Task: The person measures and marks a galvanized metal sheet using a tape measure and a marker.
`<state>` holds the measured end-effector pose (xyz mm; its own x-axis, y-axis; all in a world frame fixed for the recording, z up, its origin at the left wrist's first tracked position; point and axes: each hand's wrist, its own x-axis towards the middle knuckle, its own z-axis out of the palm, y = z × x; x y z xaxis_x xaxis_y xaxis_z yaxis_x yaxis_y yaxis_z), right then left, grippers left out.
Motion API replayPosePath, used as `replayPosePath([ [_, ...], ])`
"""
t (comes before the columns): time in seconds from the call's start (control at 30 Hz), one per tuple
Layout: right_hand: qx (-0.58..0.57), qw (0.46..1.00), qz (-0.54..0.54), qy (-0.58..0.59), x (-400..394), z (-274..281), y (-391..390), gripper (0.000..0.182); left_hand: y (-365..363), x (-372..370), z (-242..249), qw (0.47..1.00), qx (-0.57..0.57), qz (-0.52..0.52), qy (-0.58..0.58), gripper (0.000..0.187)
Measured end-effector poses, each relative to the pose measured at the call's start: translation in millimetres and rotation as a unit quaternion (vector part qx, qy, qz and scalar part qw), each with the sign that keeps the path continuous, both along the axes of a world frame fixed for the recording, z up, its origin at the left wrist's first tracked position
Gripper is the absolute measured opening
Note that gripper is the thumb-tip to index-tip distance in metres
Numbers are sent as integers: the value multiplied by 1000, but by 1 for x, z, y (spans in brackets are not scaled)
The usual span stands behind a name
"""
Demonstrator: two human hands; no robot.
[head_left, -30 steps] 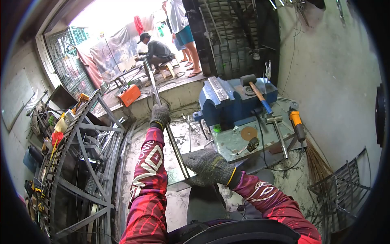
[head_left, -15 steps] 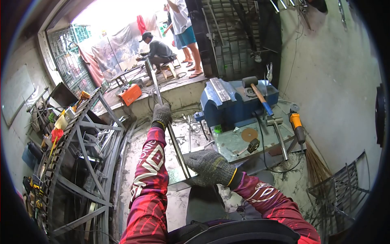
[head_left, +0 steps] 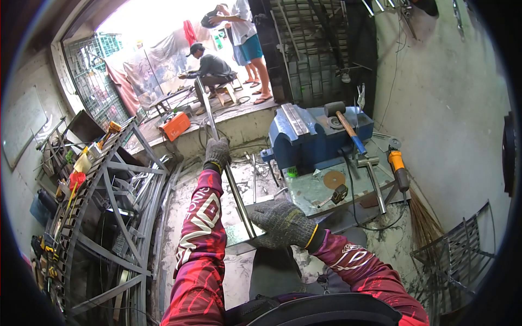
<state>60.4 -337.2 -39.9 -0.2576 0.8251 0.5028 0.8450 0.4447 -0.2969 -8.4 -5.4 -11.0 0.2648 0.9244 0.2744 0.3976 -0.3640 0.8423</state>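
A long shiny metal tube (head_left: 235, 190) slants from the doorway down to a small metal plate (head_left: 236, 233) in front of me. My left hand (head_left: 217, 153), in a grey knit glove, is wrapped round the tube about midway along. Near the tube's lower end lies my right hand (head_left: 287, 224), gloved too, its fingers stretched leftward against the tube's side. The fingertips are partly hidden. Right of the hands is a metal-topped bench (head_left: 310, 194) with a blue vise (head_left: 299, 136), a cutting disc (head_left: 334, 180) and a tape measure (head_left: 340, 193).
A mallet (head_left: 348, 127), a metal hammer (head_left: 373, 185) and a yellow angle grinder (head_left: 398, 165) lie at the right, with a cable looping below. A metal rack (head_left: 111, 217) fills the left. Beyond the raised sill are an orange machine (head_left: 175, 126), a seated person (head_left: 212, 68) and people standing.
My hands and the tube hold nearly still. Outside, a standing person has raised both hands with a dark object, and the seated person's hands have shifted.
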Motion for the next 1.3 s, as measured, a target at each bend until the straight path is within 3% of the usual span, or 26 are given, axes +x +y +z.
replayPosePath([
  [0.53,1,1000,-1,-6,-1,4,-3,51,2,0,-3,1000,-8,1,-9,31],
  [0.9,28,1000,7,6,-1,-4,2,52,2,-2,-3,1000,-17,-12,-21,39],
  [1.3,-24,1000,7,3,-3,11,-1,55,21,-2,-14,999,-30,-15,-12,40],
])
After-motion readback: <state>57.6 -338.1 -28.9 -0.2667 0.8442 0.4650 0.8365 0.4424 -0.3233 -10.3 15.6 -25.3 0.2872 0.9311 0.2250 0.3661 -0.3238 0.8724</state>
